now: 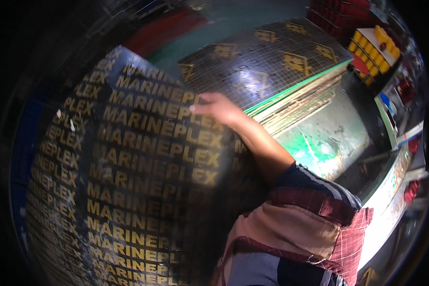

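Note:
A large dark plywood panel [143,167] with rows of gold lettering fills the left and middle of the view, its glossy face toward me. My right hand [218,108] grips the panel at its upper right edge. The thumb lies against the printed face, and the other fingers are bunched just above it, partly hidden. My bare right forearm reaches in from the right, below a dark sleeve [314,183] with a pale stripe. My left hand is out of view.
Behind the panel lies a stack of dark boards [267,62] with gold marks and green and raw wood edges. A grey-green surface [333,133] adjoins it. Yellow cylinders [372,55] on a rack and red stacked items [336,19] stand far right. Checkered red cloth [352,238] covers my body.

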Tool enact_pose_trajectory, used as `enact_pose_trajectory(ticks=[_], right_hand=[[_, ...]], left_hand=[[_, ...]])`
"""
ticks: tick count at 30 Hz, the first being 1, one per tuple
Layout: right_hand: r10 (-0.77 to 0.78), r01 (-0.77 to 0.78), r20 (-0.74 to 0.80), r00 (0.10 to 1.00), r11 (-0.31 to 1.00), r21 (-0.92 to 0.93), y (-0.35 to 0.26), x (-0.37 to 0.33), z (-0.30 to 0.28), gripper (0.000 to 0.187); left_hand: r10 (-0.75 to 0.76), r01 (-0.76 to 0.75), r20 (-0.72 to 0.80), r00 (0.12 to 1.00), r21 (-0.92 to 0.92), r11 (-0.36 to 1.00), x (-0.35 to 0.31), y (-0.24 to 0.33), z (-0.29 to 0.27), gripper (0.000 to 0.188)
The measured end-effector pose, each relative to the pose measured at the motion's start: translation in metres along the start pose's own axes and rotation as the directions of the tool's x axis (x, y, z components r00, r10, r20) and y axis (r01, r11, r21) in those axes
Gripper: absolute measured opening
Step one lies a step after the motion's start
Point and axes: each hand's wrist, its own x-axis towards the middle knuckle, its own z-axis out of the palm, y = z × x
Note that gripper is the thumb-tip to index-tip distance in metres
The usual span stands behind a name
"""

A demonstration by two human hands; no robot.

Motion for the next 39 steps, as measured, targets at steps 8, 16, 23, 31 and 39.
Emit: enact_pose_trajectory(ticks=[8,16,23,31,39], right_hand=[[-0.219,0.219,-0.372,0.902,0.975,-0.041,-0.033,-0.112,-0.051,0.048],[-0.316,0.112,-0.635,0.705,0.933,-0.341,-0.132,-0.195,-0.134,0.047],[-0.185,-0.716,-0.782,0.595,0.322,-0.62,-0.158,-0.217,-0.368,0.071],[-0.149,-0.659,-0.984,0.1,0.731,-0.178,0.275,-0.505,0.14,0.106],[0.516,0.075,-0.504,0.692,0.644,0.761,0.429,-0.545,0.672,0.048]], left_hand=[[-0.014,0.017,0.037,0.999,-0.09,0.996,0.02,0.008,-0.027,0.076],[-0.118,0.056,-0.159,0.98,-0.348,0.936,-0.034,0.029,-0.029,0.076],[-0.794,0.738,0.509,0.331,0.385,0.554,-0.199,0.053,-0.062,0.027],[-0.044,-0.24,0.346,0.937,0.73,0.64,0.29,0.119,-0.453,0.047],[-0.645,0.344,0.156,0.748,0.74,0.578,0.579,0.102,-0.765,0.052]])
